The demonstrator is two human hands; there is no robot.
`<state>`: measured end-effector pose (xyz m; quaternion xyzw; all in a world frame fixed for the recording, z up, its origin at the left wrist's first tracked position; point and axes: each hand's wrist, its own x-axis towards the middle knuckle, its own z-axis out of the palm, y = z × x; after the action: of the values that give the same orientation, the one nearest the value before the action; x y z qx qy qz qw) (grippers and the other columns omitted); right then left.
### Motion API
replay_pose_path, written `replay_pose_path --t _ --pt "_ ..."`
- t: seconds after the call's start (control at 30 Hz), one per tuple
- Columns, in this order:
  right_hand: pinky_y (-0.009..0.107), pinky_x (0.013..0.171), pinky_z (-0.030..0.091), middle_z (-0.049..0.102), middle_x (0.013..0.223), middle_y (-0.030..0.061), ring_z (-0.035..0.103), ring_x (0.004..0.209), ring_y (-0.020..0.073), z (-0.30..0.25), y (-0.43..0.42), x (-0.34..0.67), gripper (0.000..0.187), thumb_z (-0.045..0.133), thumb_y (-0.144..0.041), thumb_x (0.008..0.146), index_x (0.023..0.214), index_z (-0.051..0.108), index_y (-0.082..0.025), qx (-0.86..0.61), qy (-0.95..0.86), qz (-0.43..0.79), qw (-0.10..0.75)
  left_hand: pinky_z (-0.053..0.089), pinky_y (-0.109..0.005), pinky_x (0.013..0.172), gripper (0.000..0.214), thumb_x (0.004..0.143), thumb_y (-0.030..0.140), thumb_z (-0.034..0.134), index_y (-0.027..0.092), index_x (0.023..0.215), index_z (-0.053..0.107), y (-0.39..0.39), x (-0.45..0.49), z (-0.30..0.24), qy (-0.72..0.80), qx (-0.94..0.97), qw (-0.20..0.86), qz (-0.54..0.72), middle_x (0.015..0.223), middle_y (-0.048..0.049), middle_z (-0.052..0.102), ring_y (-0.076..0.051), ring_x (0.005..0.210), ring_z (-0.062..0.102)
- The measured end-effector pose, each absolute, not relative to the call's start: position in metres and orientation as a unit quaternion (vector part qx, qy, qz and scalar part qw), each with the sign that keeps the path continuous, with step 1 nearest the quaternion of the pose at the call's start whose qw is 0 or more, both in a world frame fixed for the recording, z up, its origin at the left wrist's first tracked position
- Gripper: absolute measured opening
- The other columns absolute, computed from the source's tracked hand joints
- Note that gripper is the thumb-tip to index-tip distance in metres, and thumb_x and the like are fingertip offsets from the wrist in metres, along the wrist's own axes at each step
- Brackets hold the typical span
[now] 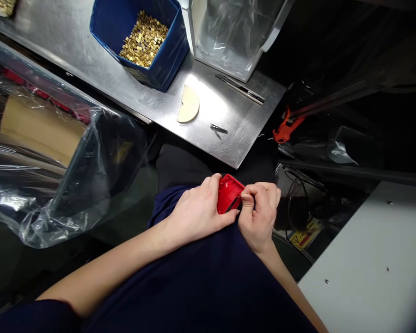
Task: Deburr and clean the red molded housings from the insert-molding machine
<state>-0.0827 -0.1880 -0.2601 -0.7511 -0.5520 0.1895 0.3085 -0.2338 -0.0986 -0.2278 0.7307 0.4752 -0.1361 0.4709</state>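
My left hand point(199, 208) is wrapped round a small red plastic part point(229, 193), held over my lap just below the metal table's edge. My right hand point(260, 210) is closed in a pinch against the right side of the same red part, thumb and forefinger pressed together at its edge. Whether something small sits between those fingertips is hidden. The inner side of the red part faces up and shows ribs and a dark recess.
A steel table point(90, 51) carries a blue bin point(166, 64) of small brass pieces point(143, 39), a clear-bagged grey bin point(235, 32), a tan half-disc point(188, 105), tweezers point(217, 129) and a thin metal tool point(241, 89). A plastic-wrapped crate point(48, 157) stands left, a white surface point(374, 259) right.
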Motion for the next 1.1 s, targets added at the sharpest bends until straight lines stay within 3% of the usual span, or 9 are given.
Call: replay_pose_path --t 0.23,0.4,0.47,0.53,0.57,0.67,0.77,0.93,1.1 --pt "0.043 0.087 0.040 0.056 0.090 0.0057 0.052 0.093 0.0237 -0.258 -0.184 -0.074 0.020 0.044 -0.027 0.106 0.088 0.053 -0.023 -0.768 -0.514 0.180 0.337 0.058 -0.047 0.083 0.071 0.084 0.055 0.073 0.020 0.139 0.044 -0.097 -0.236 -0.226 0.485 0.712 0.493 -0.125 0.122 -0.0121 0.069 -0.036 0.103 0.073" --pt "0.043 0.087 0.046 0.054 0.089 0.0063 0.056 0.090 0.0242 -0.264 -0.192 -0.038 0.029 0.042 -0.035 0.107 0.083 0.055 -0.023 -0.828 -0.411 0.107 0.367 0.057 -0.047 0.091 0.074 0.084 0.053 0.074 0.023 0.142 0.040 -0.098 -0.244 -0.228 0.488 0.679 0.541 -0.092 0.129 -0.0114 0.067 -0.035 0.113 0.070" --pt "0.044 0.089 0.049 0.058 0.106 0.0102 0.058 0.094 0.0246 -0.270 -0.200 -0.012 0.016 0.058 -0.037 0.100 0.099 0.063 -0.021 -0.868 -0.365 0.066 0.330 0.057 -0.044 0.093 0.075 0.084 0.052 0.076 0.025 0.143 0.038 -0.099 -0.248 -0.228 0.491 0.655 0.570 -0.071 0.132 -0.0100 0.066 -0.031 0.113 0.070" --pt "0.047 0.092 0.052 0.059 0.125 0.0154 0.062 0.101 0.0269 -0.273 -0.207 0.008 0.039 0.074 -0.039 0.089 0.122 0.064 -0.020 -0.900 -0.322 0.071 0.286 0.057 -0.043 0.093 0.077 0.083 0.052 0.079 0.027 0.143 0.037 -0.100 -0.252 -0.229 0.497 0.633 0.591 -0.054 0.133 -0.0088 0.065 -0.029 0.111 0.070" --pt "0.048 0.093 0.053 0.061 0.128 0.0165 0.064 0.103 0.0278 -0.272 -0.210 0.012 0.047 0.076 -0.041 0.087 0.127 0.065 -0.020 -0.904 -0.306 0.109 0.276 0.058 -0.042 0.094 0.079 0.082 0.052 0.080 0.028 0.143 0.036 -0.101 -0.254 -0.230 0.499 0.623 0.600 -0.048 0.133 -0.0084 0.064 -0.028 0.111 0.070" --pt "0.049 0.096 0.056 0.073 0.119 0.0140 0.071 0.105 0.0279 -0.261 -0.211 -0.006 0.040 0.065 -0.051 0.096 0.121 0.072 -0.021 -0.837 -0.283 0.350 0.311 0.057 -0.043 0.098 0.084 0.079 0.052 0.084 0.028 0.143 0.035 -0.103 -0.257 -0.232 0.493 0.602 0.627 -0.032 0.135 -0.0081 0.064 -0.027 0.115 0.068" --pt "0.044 0.102 0.059 0.072 0.133 0.0122 0.072 0.115 0.0258 -0.247 -0.202 -0.048 0.046 0.063 -0.053 0.099 0.135 0.065 -0.024 -0.685 -0.297 0.569 0.344 0.056 -0.044 0.102 0.087 0.078 0.049 0.087 0.029 0.144 0.034 -0.104 -0.260 -0.234 0.480 0.587 0.652 -0.006 0.140 -0.0091 0.062 -0.028 0.121 0.066" --pt "0.037 0.100 0.060 0.075 0.128 0.0082 0.072 0.114 0.0241 -0.248 -0.181 -0.070 0.045 0.071 -0.051 0.094 0.132 0.067 -0.026 -0.645 -0.320 0.584 0.375 0.050 -0.041 0.117 0.084 0.081 0.037 0.087 0.027 0.147 0.037 -0.105 -0.270 -0.237 0.467 0.485 0.732 0.106 0.149 -0.0116 0.058 -0.026 0.136 0.060" --pt "0.034 0.095 0.060 0.074 0.125 0.0068 0.072 0.111 0.0226 -0.261 -0.171 -0.059 0.048 0.074 -0.052 0.091 0.133 0.067 -0.029 -0.501 -0.310 0.710 0.387 0.058 -0.037 0.100 0.063 0.083 0.038 0.085 0.024 0.138 0.058 -0.102 -0.282 -0.240 0.437 0.429 0.782 0.113 0.126 -0.0077 0.068 -0.024 0.111 0.071"
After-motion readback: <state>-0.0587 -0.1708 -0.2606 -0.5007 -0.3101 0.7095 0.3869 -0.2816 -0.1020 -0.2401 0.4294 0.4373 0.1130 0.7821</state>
